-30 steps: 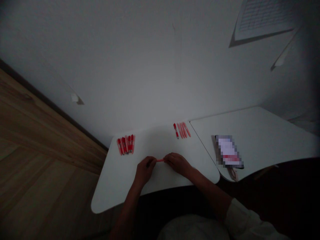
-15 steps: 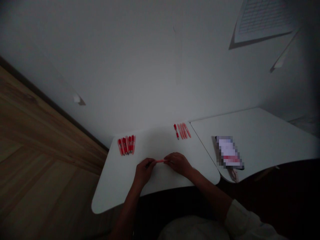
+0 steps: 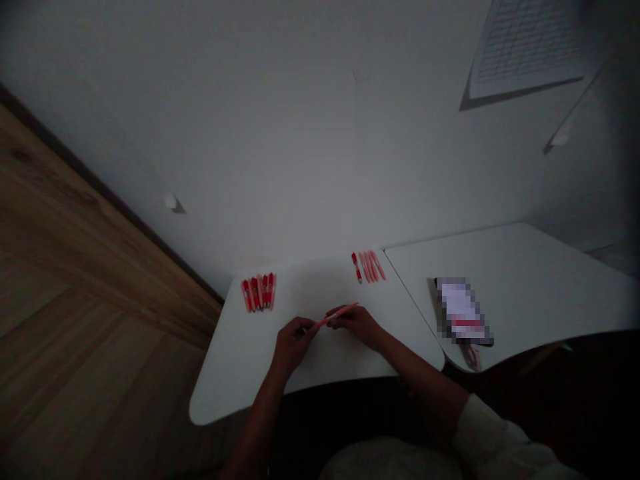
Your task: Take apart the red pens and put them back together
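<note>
From the head view, I see the left hand (image 3: 291, 345) pinching a slim pink piece (image 3: 344, 311) that slants across the right hand (image 3: 362, 327) above the tabletop (image 3: 240, 370). Pens (image 3: 255, 293) lie at its far left, a smaller row (image 3: 370, 267) at its far right.

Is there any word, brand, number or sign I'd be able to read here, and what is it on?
No text is readable.
White paper sheet with ruled-looking rows, high on the right: too small and blurred.
Dark-edged rectangular device with a pale screen: pixelated, unreadable.
Red pens with silvery tips, grouped at left: no lettering legible.
Slim pink stick-like piece in the left hand: none legible.
</note>
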Motion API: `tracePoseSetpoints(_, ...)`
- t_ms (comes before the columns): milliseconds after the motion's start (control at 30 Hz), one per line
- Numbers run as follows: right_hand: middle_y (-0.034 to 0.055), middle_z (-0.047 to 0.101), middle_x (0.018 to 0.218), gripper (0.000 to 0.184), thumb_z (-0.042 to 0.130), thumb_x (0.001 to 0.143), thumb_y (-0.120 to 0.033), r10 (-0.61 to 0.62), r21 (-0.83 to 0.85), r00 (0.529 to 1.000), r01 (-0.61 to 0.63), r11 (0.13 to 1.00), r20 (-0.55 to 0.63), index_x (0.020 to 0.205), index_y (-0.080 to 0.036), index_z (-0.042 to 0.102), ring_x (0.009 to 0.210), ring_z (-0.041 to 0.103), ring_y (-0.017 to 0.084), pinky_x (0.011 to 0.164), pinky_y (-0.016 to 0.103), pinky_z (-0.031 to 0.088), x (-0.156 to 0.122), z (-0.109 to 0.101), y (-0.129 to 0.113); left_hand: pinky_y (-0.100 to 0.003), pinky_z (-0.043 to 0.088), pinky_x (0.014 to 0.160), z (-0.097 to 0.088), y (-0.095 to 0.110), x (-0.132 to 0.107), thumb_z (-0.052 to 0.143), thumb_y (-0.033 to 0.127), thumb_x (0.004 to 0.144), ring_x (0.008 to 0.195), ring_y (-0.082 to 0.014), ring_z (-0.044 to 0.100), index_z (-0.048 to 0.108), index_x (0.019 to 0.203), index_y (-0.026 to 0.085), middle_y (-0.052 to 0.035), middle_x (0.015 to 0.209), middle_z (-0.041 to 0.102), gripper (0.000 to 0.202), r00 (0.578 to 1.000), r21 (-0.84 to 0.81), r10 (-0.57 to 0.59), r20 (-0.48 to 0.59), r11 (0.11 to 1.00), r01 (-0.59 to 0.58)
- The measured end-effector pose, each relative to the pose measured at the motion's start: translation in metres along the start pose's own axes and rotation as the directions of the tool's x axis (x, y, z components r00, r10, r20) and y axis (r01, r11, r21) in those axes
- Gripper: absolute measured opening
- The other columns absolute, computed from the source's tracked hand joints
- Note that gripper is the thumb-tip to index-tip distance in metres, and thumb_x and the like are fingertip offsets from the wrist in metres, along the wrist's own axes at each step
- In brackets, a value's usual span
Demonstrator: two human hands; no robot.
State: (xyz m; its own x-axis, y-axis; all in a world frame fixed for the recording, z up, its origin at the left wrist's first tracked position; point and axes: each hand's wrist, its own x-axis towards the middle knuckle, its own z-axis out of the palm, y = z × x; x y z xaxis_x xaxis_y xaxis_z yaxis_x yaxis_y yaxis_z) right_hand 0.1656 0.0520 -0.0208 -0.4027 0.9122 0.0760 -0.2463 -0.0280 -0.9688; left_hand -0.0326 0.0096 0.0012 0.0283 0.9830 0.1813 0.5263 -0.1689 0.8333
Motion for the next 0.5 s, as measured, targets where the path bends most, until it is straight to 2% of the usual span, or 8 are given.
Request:
tracePoseSetpoints(67,0.0051,0.069,0.079,0.036,0.069,0.072,-0.043,-0.001,-0.024,0.997,0.003,1.0,0.071,0.094,-0.015,0.067,0.075,0.064,0.017,0.069,0.032,0.05,0.0,0.005,-0.001,-0.024,0.045,0.061,-0.001,0.002,-0.001,0.061,0.042,0.077,0.064,-0.0129,0.057,0.066,0.08,0.019,-0.0011,0.074,0.065,0.023,1.0,0.001,0.017,0.009,1.0,-0.017)
tracePoseSetpoints(167,0.0063,0.069,0.084,0.033,0.058,0.082,-0.047,-0.048,-0.071,0.992,0.056,0.996,0.114,0.09,-0.015,0.062,0.081,0.064,0.017,0.069,0.03,0.049,0.0,0.01,-0.004,-0.027,0.047,0.071,-0.002,0.005,0.001,0.057,0.041,0.08,0.075,-0.0153,0.061,0.064,0.082,0.019,-0.0028,0.081,0.066,0.023,0.999,-0.021,0.051,-0.013,0.998,-0.051)
tracePoseSetpoints(267,0.0053,0.069,0.081,0.032,0.052,0.086,-0.047,-0.058,-0.136,0.987,0.078,0.988,0.147,0.087,-0.016,0.056,0.08,0.064,0.017,0.072,0.03,0.048,-0.003,0.013,-0.005,-0.031,0.047,0.081,0.002,0.012,0.009,0.051,0.04,0.085,0.091,-0.0183,0.062,0.062,0.097,0.018,-0.0068,0.095,0.067,0.028,0.998,-0.115,0.035,-0.056,0.992,-0.042)
tracePoseSetpoints(300,0.0046,0.068,0.08,0.032,0.052,0.086,-0.048,-0.051,-0.165,0.987,0.076,0.983,0.154,0.087,-0.016,0.056,0.079,0.063,0.016,0.073,0.03,0.048,-0.003,0.013,-0.004,-0.032,0.048,0.083,0.005,0.016,0.013,0.051,0.04,0.084,0.094,-0.0191,0.062,0.06,0.104,0.018,-0.0079,0.099,0.067,0.031,0.999,-0.163,0.02,-0.041,0.986,-0.027)
tracePoseSetpoints(400,0.0032,0.066,0.079,0.035,0.053,0.084,-0.051,-0.041,-0.235,0.986,0.078,0.969,0.159,0.084,-0.017,0.058,0.075,0.062,0.016,0.072,0.03,0.048,-0.005,0.014,0.0,-0.034,0.049,0.081,0.018,0.029,0.025,0.059,0.041,0.078,0.092,-0.0202,0.063,0.059,0.11,0.018,-0.0083,0.102,0.066,0.039,0.997,-0.312,-0.03,0.075,0.949,0.052)
tracePoseSetpoints(433,0.0029,0.066,0.079,0.036,0.054,0.083,-0.052,-0.044,-0.248,0.987,0.083,0.965,0.156,0.083,-0.016,0.059,0.074,0.061,0.016,0.071,0.029,0.048,-0.005,0.014,0.001,-0.033,0.05,0.08,0.023,0.033,0.029,0.062,0.041,0.077,0.09,-0.0202,0.063,0.06,0.107,0.017,-0.0079,0.098,0.068,0.039,0.992,-0.366,-0.051,0.116,0.926,0.091)
tracePoseSetpoints(500,0.0023,0.066,0.075,0.037,0.055,0.082,-0.053,-0.046,-0.262,0.987,0.085,0.961,0.151,0.083,-0.016,0.061,0.072,0.062,0.016,0.07,0.029,0.048,-0.006,0.013,0.001,-0.03,0.05,0.071,0.029,0.042,0.035,0.062,0.042,0.076,0.079,-0.0183,0.063,0.063,0.098,0.015,-0.007,0.085,0.068,0.035,0.983,-0.476,-0.125,0.131,0.862,0.173)
